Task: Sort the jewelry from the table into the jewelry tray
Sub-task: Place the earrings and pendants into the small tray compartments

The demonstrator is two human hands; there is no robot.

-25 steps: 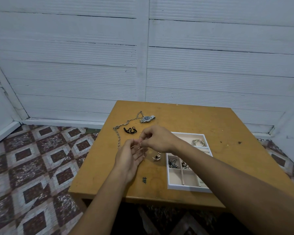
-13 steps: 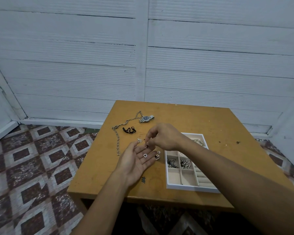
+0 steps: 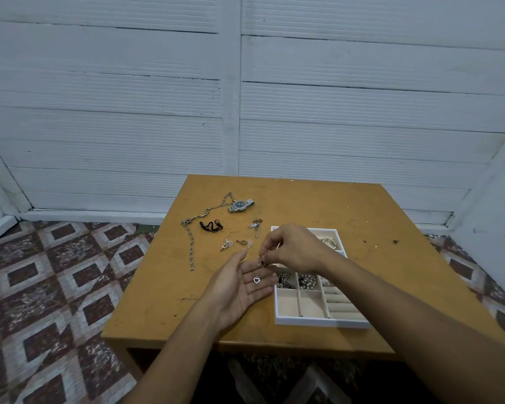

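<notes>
A small silver heart-shaped charm (image 3: 256, 279) lies on the fingers of the left hand (image 3: 239, 287), which is flat, palm up, above the worktop (image 3: 303, 199) just left of the jewelry tray (image 3: 318, 321). The right hand (image 3: 292, 249) hovers over those fingers with its grip pinched on another tiny silver piece (image 3: 260, 261), possibly a matching charm; it is too small to tell. The white tray has beige compartments: dark chain (image 3: 285, 280) and beads (image 3: 306, 281) in two middle ones, silver bangles (image 3: 330, 242) at the far end. A watch (image 3: 240, 205), long chain (image 3: 191, 243), black band (image 3: 211, 225) and small earrings (image 3: 236, 244) lie loose on the worktop.
</notes>
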